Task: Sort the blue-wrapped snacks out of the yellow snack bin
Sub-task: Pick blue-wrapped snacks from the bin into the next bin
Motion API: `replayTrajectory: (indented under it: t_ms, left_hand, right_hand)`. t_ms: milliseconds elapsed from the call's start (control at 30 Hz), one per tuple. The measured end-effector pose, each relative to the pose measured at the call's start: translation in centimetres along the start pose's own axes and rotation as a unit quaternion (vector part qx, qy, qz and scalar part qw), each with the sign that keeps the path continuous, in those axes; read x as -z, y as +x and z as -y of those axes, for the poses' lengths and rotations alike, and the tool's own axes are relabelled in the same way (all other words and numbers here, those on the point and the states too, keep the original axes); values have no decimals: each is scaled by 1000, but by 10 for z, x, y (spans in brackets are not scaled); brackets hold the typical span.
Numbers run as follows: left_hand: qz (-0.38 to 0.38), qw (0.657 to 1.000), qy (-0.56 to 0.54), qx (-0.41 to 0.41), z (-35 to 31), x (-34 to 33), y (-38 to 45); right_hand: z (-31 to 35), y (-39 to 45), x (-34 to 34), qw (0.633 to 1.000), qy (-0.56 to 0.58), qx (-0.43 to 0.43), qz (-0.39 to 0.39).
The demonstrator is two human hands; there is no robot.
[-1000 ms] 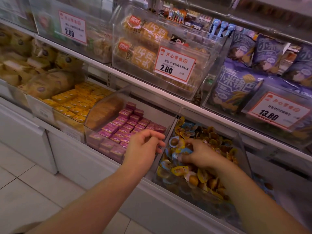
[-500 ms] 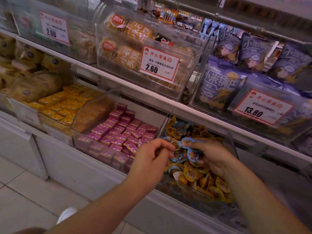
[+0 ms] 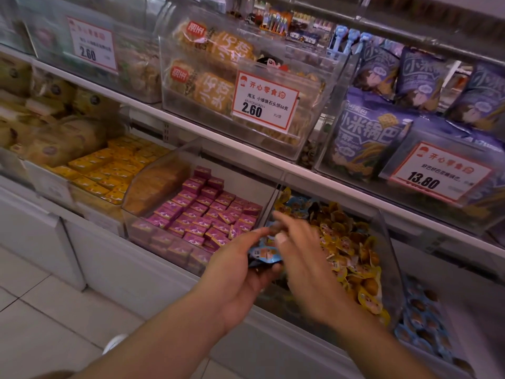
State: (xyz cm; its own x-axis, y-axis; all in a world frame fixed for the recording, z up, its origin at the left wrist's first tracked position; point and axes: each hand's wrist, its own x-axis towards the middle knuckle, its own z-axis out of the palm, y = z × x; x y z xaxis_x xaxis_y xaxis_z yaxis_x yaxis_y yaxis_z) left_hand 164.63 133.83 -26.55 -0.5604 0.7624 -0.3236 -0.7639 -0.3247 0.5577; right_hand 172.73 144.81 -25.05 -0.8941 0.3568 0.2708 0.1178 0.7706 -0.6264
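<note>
A clear bin (image 3: 386, 242) on the lower shelf is heaped with yellow-wrapped snacks (image 3: 352, 250); a few blue-wrapped ones (image 3: 296, 202) lie at its far left corner. My left hand (image 3: 240, 274) hovers at the bin's front left corner and grips a small bunch of blue-wrapped snacks (image 3: 263, 254). My right hand (image 3: 303, 255) is just right of it, above the yellow heap, fingers fairly straight and blurred, fingertips by the bunch. Whether it holds anything I cannot make out.
A bin of blue-wrapped snacks (image 3: 423, 318) stands to the right. To the left are a bin of pink boxes (image 3: 207, 214) and one of yellow boxes (image 3: 114, 170). The shelf above (image 3: 246, 143) carries bins with price tags. White floor tiles (image 3: 41, 324) lie below.
The right hand lifted blue-wrapped snacks out of the yellow heap and brought them to the left hand. The left hand has closed around them at the bin's front left corner.
</note>
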Motion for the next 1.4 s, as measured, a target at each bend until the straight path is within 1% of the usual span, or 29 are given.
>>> replayTrajectory:
  t_ms: [33,67,100,133,167,200,233,267,300,333,367,400,500,567,633,700,767,867,967,1000,1067,1100,1200,1233,1267,1333,1400]
  left_hand:
    - [-3,1000,-11,7,-3,1,-1]
    - [-6,1000,-18,15,-5,1,-2]
    - [-8,1000,-19,18,-7,2,-3]
    - [-10,1000,-16,16,-8,2,-3]
    - [-13,1000,-9,9,-10,2,-2]
    - [-18,1000,-1,2,-12,3,-2]
    - [-24,1000,6,-5,-14,3,-1]
    - [-30,999,11,-9,-16,3,-1]
    - [-39,999,16,-10,-18,3,-1]
    - [-47,999,23,-11,-19,4,-1]
    - [-56,998,33,-11,-20,4,-1]
    - [-63,997,42,-11,-20,4,-1]
    - [-71,995,62,-14,-19,4,-1]
    - [-70,995,74,-18,-19,5,-1]
    - [-67,994,85,-26,-20,7,0]
    - [-64,993,90,-36,-21,9,0]
    - [-58,992,100,-50,-19,9,1]
    - [-46,990,112,-69,-15,5,2]
    - [-44,989,109,-94,-4,-5,5]
    - [-47,987,108,-111,1,-10,7]
    - [-61,979,110,-158,13,-22,10]
    - [-71,974,112,-182,21,-28,13]
    - [-103,954,160,-229,43,-49,21]
    - [-102,951,180,-231,51,-54,24]
    - [-92,947,198,-234,58,-58,26]
    - [-52,931,246,-266,77,-64,27]
    - [-1,876,355,-325,93,-70,22]
  right_hand:
    - [-5,5,0,993,96,-58,-48]
    - [-12,13,2,970,192,-111,-99]
    - [-23,22,6,945,247,-160,-143]
    - [-33,31,12,940,230,-195,-161]
    - [-44,38,17,953,164,-210,-144]
    - [-56,42,22,973,57,-206,-90]
    - [-68,45,25,979,-79,-186,-7]
    - [-76,47,25,963,-206,-159,74]
    - [-81,48,24,933,-303,-135,137]
    - [-83,50,21,906,-365,-120,177]
    - [-83,51,17,891,-392,-114,198]
    - [-82,53,13,885,-402,-112,208]
    - [-77,59,5,872,-430,-110,206]
    - [-77,62,4,873,-438,-95,195]
    - [-78,63,6,887,-419,-83,173]
    - [-81,61,12,919,-355,-98,140]
    - [-80,56,23,954,-255,-128,96]
    - [-72,46,40,979,-146,-139,20]
    - [-47,17,52,988,2,-140,-63]
    - [-37,3,52,984,53,-145,-86]
    - [-18,-28,47,970,144,-166,-102]
    - [-11,-41,42,958,193,-186,-101]
    - [-4,-56,28,905,321,-257,-111]
    - [-5,-55,26,884,350,-285,-121]
    - [-6,-53,24,856,390,-314,-128]
    - [-10,-48,26,776,505,-354,-130]
    - [-13,-44,32,682,617,-363,-148]
